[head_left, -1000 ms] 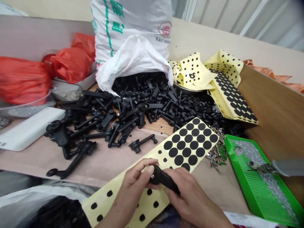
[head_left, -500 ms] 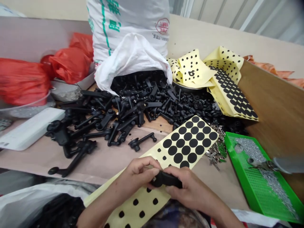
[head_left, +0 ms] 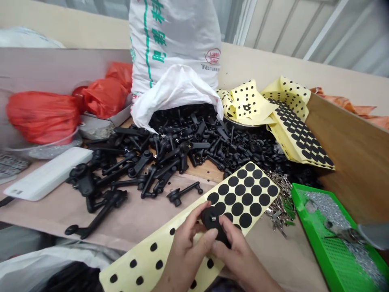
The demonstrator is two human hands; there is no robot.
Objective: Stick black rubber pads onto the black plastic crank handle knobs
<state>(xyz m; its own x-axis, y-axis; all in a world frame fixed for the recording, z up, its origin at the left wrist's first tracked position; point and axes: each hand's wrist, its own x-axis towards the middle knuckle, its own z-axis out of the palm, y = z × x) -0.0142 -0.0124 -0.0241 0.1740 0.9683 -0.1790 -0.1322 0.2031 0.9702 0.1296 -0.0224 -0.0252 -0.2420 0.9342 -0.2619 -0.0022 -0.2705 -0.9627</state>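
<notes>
My left hand [head_left: 189, 248] and my right hand [head_left: 238, 253] hold one black plastic crank handle [head_left: 209, 219] between them. Its round end faces up, with a small metal piece showing at the centre. The left fingers and thumb close around that disc, while the right fingers grip the arm, which is partly hidden. Beneath both hands lies a pale yellow sheet of black round stickers [head_left: 182, 215]. Large dots cover its far end; sparser small dots mark the near part. Beyond it, a single crank handle [head_left: 185, 192] rests on the table.
A white sack [head_left: 179, 81] spills a pile of black handles [head_left: 170, 150] across the table. To the right are metal clips [head_left: 281, 198] and a green tray [head_left: 340, 251] of small metal parts. A white box [head_left: 48, 172] and red bags [head_left: 42, 115] stand left; sticker sheets [head_left: 304, 142] lie back right.
The crank handle has been turned from lying sideways to showing its round end upward. My left fingers have shifted around the disc. The camera view has tilted, moving the scene lower.
</notes>
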